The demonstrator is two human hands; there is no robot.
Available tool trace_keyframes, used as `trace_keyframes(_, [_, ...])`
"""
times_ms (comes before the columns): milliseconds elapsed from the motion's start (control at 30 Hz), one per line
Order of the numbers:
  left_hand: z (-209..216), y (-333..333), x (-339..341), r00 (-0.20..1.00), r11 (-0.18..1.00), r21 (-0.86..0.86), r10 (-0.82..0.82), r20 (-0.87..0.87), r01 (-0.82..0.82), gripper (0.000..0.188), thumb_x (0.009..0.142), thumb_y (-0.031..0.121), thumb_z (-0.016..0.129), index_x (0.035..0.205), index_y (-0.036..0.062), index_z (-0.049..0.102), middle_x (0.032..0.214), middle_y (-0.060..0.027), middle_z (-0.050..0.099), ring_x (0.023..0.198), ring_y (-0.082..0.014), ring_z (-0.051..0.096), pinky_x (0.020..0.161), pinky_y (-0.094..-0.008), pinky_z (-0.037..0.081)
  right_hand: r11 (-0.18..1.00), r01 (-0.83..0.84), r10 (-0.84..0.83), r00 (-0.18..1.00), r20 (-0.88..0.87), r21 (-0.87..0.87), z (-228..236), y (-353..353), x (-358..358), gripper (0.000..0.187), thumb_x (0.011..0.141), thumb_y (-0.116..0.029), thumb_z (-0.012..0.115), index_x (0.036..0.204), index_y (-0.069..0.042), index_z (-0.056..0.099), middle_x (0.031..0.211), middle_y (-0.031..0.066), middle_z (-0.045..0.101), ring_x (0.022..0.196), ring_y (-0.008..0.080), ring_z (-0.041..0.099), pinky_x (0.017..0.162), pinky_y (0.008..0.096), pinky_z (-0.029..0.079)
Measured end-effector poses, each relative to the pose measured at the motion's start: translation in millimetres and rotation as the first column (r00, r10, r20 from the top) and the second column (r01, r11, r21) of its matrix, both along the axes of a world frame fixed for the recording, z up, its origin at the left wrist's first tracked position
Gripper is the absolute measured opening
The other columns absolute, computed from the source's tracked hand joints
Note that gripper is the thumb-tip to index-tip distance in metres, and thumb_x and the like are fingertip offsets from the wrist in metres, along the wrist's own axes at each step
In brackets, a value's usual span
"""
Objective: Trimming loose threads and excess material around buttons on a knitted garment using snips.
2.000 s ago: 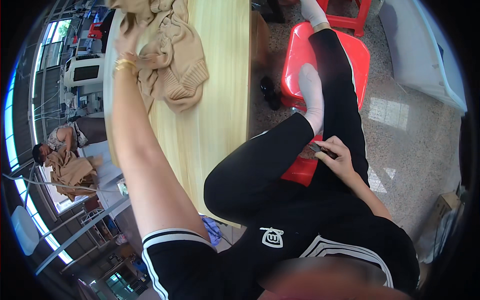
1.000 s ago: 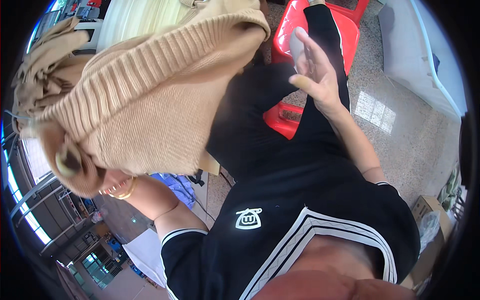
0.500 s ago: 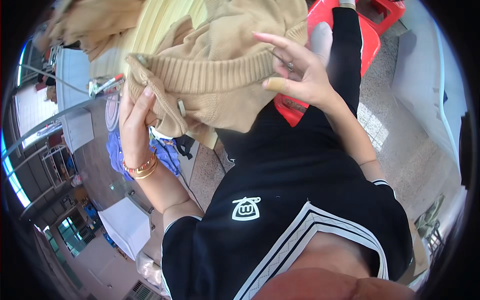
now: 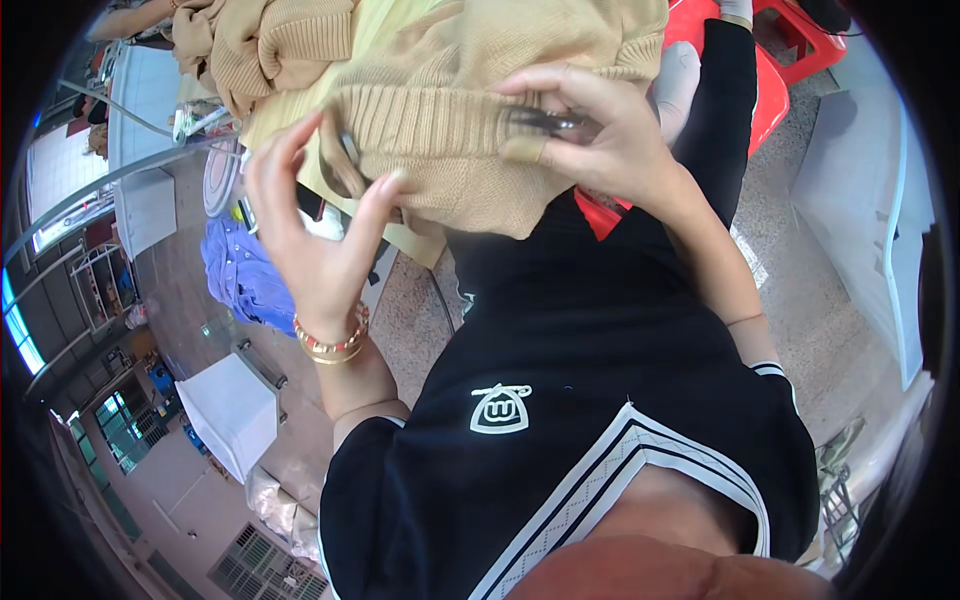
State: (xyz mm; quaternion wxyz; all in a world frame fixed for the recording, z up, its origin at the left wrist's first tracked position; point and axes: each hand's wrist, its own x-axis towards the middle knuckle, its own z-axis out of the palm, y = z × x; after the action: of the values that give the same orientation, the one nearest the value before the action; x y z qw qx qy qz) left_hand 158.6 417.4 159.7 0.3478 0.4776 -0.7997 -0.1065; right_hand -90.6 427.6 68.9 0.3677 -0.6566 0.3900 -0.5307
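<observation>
A tan knitted garment (image 4: 490, 190) with a wide ribbed band is spread over my lap and a pale yellow surface (image 4: 385, 35). My left hand (image 4: 320, 235) is open at the band's left end, thumb and fingers apart, with a folded edge of the knit between them. A small dark metal tool (image 4: 545, 122), blurred and resembling thread snips, is held in my right hand (image 4: 605, 135) over the band's right part. Tan tape wraps my right thumb, which lies against the knit.
More tan knitwear (image 4: 265, 45) is heaped at the far left, near another person's hand (image 4: 135, 18). A blue-purple cloth (image 4: 245, 270) lies left of my left hand. Red stools (image 4: 765, 95) stand at the far right, and a whitish panel (image 4: 860, 210) rises nearer on the right.
My left hand has let go of the garment's left end and spread its fingers. My right hand has moved slightly left, and the dark tool now shows over the band.
</observation>
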Motion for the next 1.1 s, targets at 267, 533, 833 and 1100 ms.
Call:
trace_keyframes(267, [-31.4, 12.1, 25.4, 0.652, 0.879, 0.472, 0.321, -0.686, 0.064, 0.023, 0.091, 0.004, 0.065, 0.113, -0.0008, 0.06, 0.1, -0.0008, 0.062, 0.09, -0.0083, 0.057, 0.08, -0.0218, 0.045, 0.998, -0.064, 0.064, 0.998, -0.006, 0.011, 22.0, 9.7, -11.6, 0.019, 0.077, -0.001, 0.075, 0.095, 0.0, 0.066, 0.083, 0.0018, 0.064, 0.074, 0.0072, 0.059, 0.062, 0.0214, 0.046])
trace_keyframes(533, [32.1, -16.4, 27.5, 0.62, 0.786, 0.346, -0.059, -0.782, 0.512, 0.038, 0.086, -0.003, 0.064, 0.122, -0.0036, 0.056, 0.112, -0.0115, 0.067, 0.1, -0.0176, 0.065, 0.089, -0.0294, 0.052, 0.995, -0.042, 0.07, 0.942, 0.329, -0.091, 33.2, 39.4, -71.6, 0.023, 0.071, -0.007, 0.081, 0.085, -0.003, 0.064, 0.077, 0.0017, 0.058, 0.064, 0.0093, 0.048, 0.058, 0.0227, 0.035])
trace_keyframes(833, [2.0, -32.5, -51.3, 0.848, 0.831, 0.322, -0.293, -0.441, 0.454, 0.037, 0.089, -0.006, 0.061, 0.126, -0.0072, 0.053, 0.123, -0.0118, 0.06, 0.108, -0.0123, 0.058, 0.091, -0.0213, 0.045, 0.891, 0.128, -0.203, 0.97, 0.13, 0.436, -38.2, 52.8, -103.1, 0.014, 0.088, -0.006, 0.068, 0.101, 0.0, 0.066, 0.078, -0.0046, 0.06, 0.072, 0.0011, 0.053, 0.063, 0.0175, 0.04])
trace_keyframes(1100, [3.7, -30.8, -41.3, 0.905, 0.836, 0.405, -0.226, -0.362, 0.371, 0.042, 0.091, -0.001, 0.06, 0.132, -0.006, 0.052, 0.129, -0.0115, 0.058, 0.114, -0.0139, 0.055, 0.099, -0.026, 0.04, 0.951, 0.17, -0.196, 0.977, 0.08, 0.257, -1.4, 43.3, -77.9, 0.032, 0.084, 0.002, 0.062, 0.116, 0.001, 0.063, 0.072, -0.008, 0.041, 0.065, 0.0015, 0.037, 0.06, 0.0185, 0.029])
